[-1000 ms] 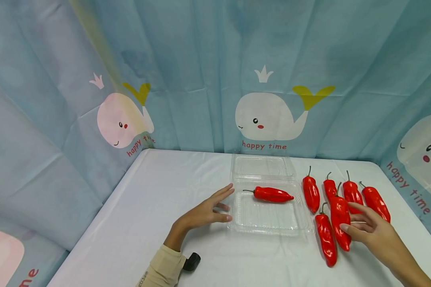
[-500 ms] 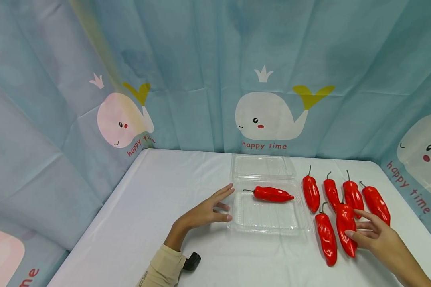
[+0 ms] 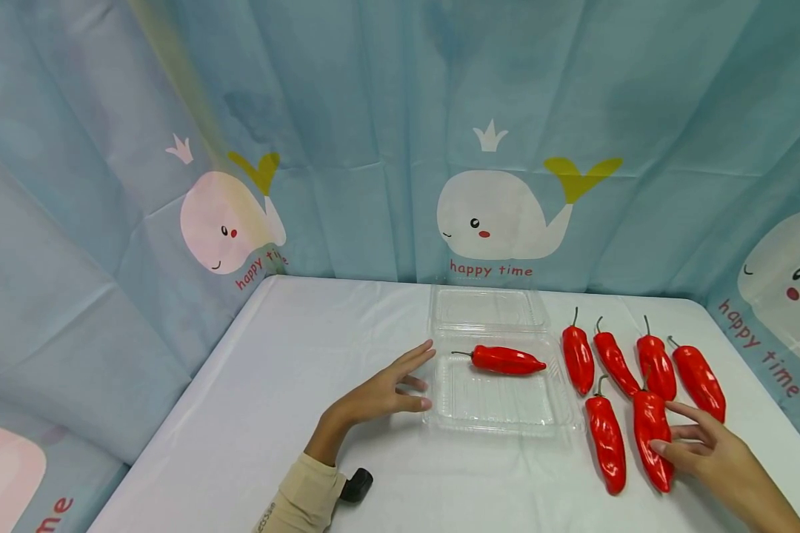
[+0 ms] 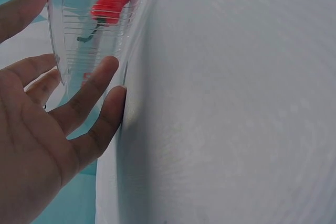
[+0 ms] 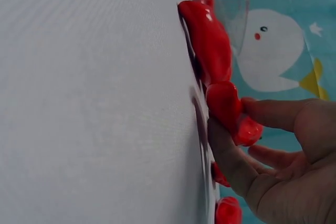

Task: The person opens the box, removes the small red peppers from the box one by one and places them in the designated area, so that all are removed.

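My right hand (image 3: 713,448) pinches a red chili pepper (image 3: 653,437) between thumb and fingers, low at the table's right side. In the right wrist view that pepper (image 5: 224,103) lies between the fingertips, close to the white cloth. My left hand (image 3: 383,392) rests with fingers spread at the left edge of a clear plastic clamshell box (image 3: 493,407). Its fingertips touch or nearly touch the box wall (image 4: 65,19) in the left wrist view. The box lies open, lid (image 3: 487,309) to the back, with one red chili pepper (image 3: 507,360) lying crosswise in it.
Several more red peppers lie right of the box: one nearest the box (image 3: 578,360), one slanted (image 3: 615,361), one at the far right (image 3: 700,379) and one in front (image 3: 607,444). A whale-print curtain (image 3: 373,148) encloses the white table (image 3: 320,333).
The pepper in my right hand has moved right and toward me. The slanted pepper behind it has turned, its stem end shifting left. My left hand stays in place.
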`<state>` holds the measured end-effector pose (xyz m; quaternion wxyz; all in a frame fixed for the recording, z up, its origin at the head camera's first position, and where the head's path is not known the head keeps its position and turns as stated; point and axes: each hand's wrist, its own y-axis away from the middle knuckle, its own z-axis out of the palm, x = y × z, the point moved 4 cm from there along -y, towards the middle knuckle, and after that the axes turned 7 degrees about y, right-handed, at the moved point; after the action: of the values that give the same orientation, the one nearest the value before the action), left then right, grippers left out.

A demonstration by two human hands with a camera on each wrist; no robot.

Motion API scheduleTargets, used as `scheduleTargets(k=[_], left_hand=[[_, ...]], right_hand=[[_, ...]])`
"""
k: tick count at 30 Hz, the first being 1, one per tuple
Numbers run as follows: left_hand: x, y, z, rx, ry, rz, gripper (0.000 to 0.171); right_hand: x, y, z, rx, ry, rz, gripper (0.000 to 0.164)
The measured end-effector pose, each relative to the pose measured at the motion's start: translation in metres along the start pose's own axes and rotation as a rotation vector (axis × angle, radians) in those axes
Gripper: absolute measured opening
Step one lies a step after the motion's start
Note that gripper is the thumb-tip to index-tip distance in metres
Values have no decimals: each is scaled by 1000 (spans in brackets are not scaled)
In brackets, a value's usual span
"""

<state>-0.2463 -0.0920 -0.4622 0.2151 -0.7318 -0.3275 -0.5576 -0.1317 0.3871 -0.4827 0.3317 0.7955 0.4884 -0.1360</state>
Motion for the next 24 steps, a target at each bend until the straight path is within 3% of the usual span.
scheduleTargets(k=[24], left_hand=[[0, 0, 0, 6, -10, 1, 89]], right_hand=[[7, 7, 0, -57, 62, -15, 101]])
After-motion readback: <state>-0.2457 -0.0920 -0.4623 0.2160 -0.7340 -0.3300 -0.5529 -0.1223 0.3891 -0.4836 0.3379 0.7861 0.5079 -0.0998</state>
